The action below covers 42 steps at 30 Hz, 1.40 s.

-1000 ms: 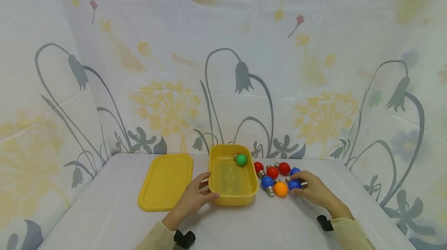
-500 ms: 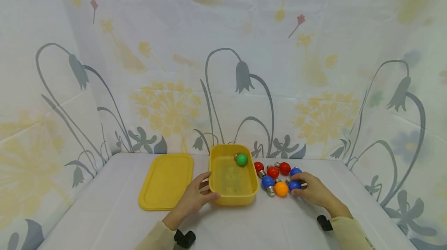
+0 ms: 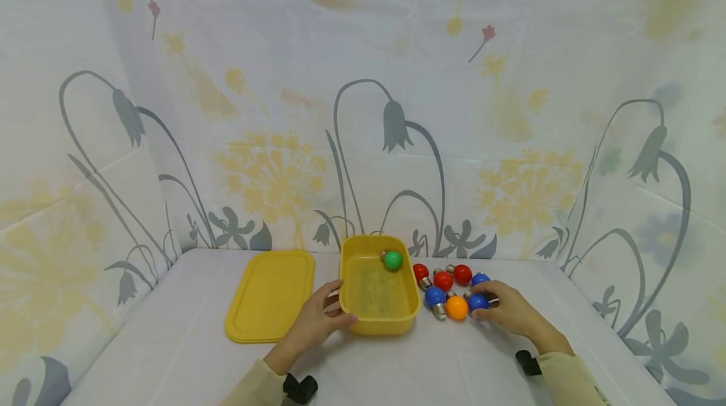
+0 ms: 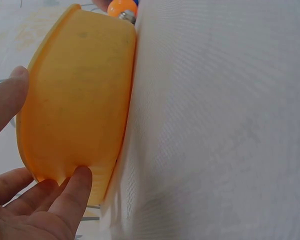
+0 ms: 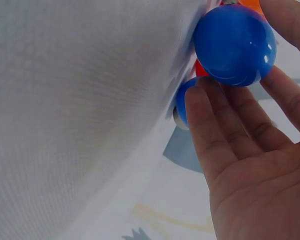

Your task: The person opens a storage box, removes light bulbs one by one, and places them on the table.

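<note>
A yellow plastic box stands mid-table with a green light bulb lying inside near its back. My left hand holds the box at its front left corner, thumb by the rim and fingertips on the side wall. To the right, my right hand grips a blue light bulb between thumb and fingers; the bulb is low, close over the cloth. Behind it lies another blue bulb. An orange bulb sits just left of the gripped one.
A flat yellow lid lies left of the box. Several bulbs, red and blue, cluster between the box and my right hand. A flower-printed cloth wall rises behind the white-covered table.
</note>
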Motion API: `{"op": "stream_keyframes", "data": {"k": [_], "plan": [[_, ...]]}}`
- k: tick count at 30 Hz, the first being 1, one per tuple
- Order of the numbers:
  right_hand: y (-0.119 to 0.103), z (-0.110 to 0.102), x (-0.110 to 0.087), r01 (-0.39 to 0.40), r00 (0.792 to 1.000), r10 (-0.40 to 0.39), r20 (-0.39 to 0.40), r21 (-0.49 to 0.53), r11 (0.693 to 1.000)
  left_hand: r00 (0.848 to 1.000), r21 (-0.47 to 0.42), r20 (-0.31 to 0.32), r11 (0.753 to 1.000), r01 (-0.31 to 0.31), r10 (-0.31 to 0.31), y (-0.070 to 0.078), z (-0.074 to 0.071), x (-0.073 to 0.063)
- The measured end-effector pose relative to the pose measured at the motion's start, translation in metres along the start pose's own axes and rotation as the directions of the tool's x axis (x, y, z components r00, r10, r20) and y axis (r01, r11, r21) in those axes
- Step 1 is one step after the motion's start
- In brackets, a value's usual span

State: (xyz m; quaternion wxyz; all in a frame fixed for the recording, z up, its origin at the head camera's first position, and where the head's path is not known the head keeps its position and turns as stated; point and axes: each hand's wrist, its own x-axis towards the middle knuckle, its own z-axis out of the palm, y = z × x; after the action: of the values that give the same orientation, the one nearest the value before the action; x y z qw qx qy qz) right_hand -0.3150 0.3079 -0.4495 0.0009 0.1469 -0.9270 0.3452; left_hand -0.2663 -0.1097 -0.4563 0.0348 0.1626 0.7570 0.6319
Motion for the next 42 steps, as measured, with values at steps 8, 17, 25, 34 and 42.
{"op": "stream_keyframes", "data": {"k": [8,17,25,34,42], "plan": [[-0.006,-0.004,0.0,0.01,1.0,-0.011,-0.021,-0.056,0.998,1.0,0.015,0.001,1.0,-0.01,0.01,-0.006,0.0,0.001],[-0.022,-0.012,0.006,0.088,0.994,-0.096,-0.049,-0.143,0.986,1.0,0.037,-0.002,0.999,-0.001,0.001,-0.006,0.001,0.002],[-0.057,-0.013,0.023,0.171,0.983,-0.18,-0.039,-0.162,0.972,1.0,0.026,-0.004,1.0,-0.007,0.007,-0.004,0.0,0.002],[-0.087,0.002,0.046,0.262,0.965,-0.264,0.007,-0.158,0.952,1.0,0.034,-0.001,0.999,-0.004,0.004,-0.005,0.0,0.002],[-0.113,0.018,0.061,0.269,0.963,-0.263,0.059,-0.146,0.952,1.0,0.007,0.002,1.0,0.013,-0.013,-0.003,-0.001,0.001]]}}
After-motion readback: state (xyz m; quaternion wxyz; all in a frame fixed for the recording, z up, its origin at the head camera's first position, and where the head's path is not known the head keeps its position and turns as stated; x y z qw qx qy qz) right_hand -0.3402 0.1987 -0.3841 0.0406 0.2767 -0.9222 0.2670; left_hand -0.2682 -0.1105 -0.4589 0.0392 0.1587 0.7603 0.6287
